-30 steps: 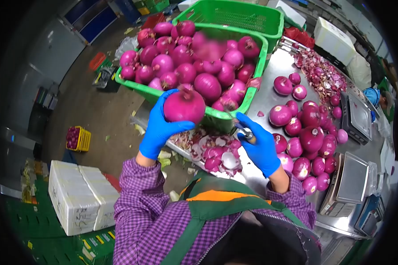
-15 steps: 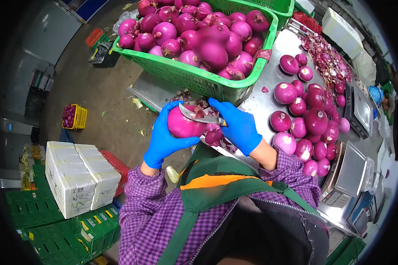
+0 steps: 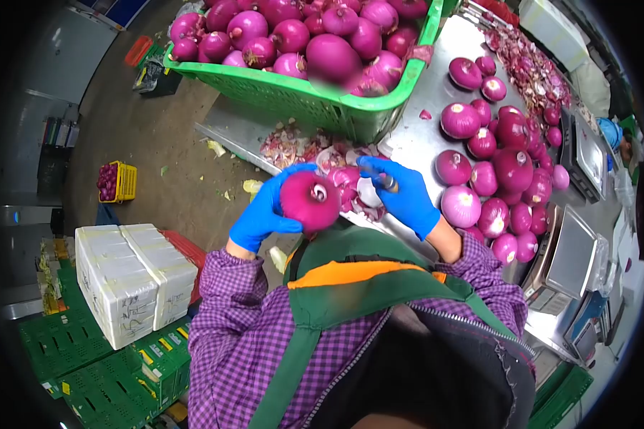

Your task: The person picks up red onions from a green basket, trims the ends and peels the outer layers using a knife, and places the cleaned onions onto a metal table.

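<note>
A large red onion (image 3: 306, 206) rests in my gloved left hand (image 3: 259, 217), its pale cut end facing up and to the right. My gloved right hand (image 3: 406, 199) is closed around a knife (image 3: 389, 183), held just right of the onion and apart from it. Only the handle end shows well; the blade is hard to make out. Beyond both hands, loose onion skins (image 3: 293, 146) and peel pieces lie on the metal table (image 3: 401, 151).
A green crate (image 3: 300, 96) heaped with red onions stands ahead. Many smooth red onions (image 3: 459, 120) lie to the right, beside scales (image 3: 584, 171) and a pile of skins (image 3: 526, 68). White foam boxes (image 3: 118, 282) stand at lower left.
The knife has come off the onion and moved right with my right hand. The onion has turned in my left hand, so its cut end now shows. The view has shifted slightly.
</note>
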A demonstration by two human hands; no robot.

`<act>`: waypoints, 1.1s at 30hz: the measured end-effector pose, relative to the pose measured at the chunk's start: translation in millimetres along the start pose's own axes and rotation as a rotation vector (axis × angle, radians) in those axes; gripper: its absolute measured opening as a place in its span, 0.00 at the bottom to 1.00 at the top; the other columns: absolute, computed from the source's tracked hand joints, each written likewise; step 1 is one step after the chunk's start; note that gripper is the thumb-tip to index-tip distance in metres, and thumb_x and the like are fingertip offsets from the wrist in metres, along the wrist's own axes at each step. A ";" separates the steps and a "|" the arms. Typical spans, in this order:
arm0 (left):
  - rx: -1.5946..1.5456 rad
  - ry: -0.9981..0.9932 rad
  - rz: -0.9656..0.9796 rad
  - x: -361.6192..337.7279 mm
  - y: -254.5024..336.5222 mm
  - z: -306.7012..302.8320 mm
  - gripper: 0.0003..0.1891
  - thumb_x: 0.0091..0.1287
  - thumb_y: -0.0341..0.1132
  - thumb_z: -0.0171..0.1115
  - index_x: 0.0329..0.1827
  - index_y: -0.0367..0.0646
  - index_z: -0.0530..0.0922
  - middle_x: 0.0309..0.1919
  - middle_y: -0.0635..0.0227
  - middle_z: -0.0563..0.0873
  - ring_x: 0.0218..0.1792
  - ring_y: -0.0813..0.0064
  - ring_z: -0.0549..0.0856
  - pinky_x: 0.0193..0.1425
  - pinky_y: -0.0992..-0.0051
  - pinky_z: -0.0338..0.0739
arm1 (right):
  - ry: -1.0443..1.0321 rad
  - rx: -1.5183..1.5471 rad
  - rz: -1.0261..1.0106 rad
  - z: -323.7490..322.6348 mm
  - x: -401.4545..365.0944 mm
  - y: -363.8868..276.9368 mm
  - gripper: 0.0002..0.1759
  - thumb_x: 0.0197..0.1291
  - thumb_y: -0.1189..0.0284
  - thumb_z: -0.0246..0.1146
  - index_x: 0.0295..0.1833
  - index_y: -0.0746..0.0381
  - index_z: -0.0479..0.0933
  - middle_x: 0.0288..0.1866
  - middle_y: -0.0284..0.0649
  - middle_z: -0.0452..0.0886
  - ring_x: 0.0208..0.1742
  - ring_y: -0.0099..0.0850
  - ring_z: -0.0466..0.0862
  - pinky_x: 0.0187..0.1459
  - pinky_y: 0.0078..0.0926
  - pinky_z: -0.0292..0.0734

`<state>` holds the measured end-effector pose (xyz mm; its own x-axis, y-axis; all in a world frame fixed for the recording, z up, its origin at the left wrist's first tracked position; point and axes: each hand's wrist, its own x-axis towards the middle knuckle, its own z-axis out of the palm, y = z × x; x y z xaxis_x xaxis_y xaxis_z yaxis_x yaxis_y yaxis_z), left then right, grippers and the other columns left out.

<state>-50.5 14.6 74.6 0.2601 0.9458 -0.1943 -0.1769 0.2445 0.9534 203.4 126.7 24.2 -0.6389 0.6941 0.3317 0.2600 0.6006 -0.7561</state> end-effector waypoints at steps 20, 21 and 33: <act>-0.584 0.347 0.083 5.1 -29.6 67.8 0.44 0.54 0.35 0.69 0.73 0.40 0.55 0.65 0.58 0.70 0.63 0.62 0.74 0.65 0.62 0.73 | -0.071 1.124 0.627 3.8 23.9 -43.4 0.14 0.63 0.72 0.63 0.53 0.65 0.79 0.43 0.35 0.83 0.40 0.25 0.81 0.45 0.21 0.78; -0.613 0.340 0.044 2.4 -31.8 66.7 0.43 0.55 0.37 0.68 0.73 0.39 0.55 0.65 0.57 0.70 0.64 0.59 0.73 0.66 0.60 0.73 | -0.103 1.177 0.595 4.9 22.1 -39.4 0.15 0.63 0.71 0.63 0.54 0.65 0.78 0.43 0.33 0.83 0.38 0.24 0.80 0.42 0.21 0.77; -0.595 0.394 0.024 -2.7 -42.7 73.0 0.40 0.58 0.34 0.66 0.72 0.39 0.56 0.66 0.54 0.69 0.65 0.56 0.73 0.66 0.53 0.73 | -0.093 -0.170 0.013 15.6 -23.2 -18.3 0.35 0.51 0.69 0.67 0.68 0.52 0.67 0.47 0.42 0.79 0.42 0.44 0.82 0.36 0.40 0.78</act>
<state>25.7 -14.0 51.2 -0.0932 0.9318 -0.3508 -0.6956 0.1912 0.6925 202.1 93.4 21.5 -0.6965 0.6674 0.2634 0.3822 0.6558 -0.6511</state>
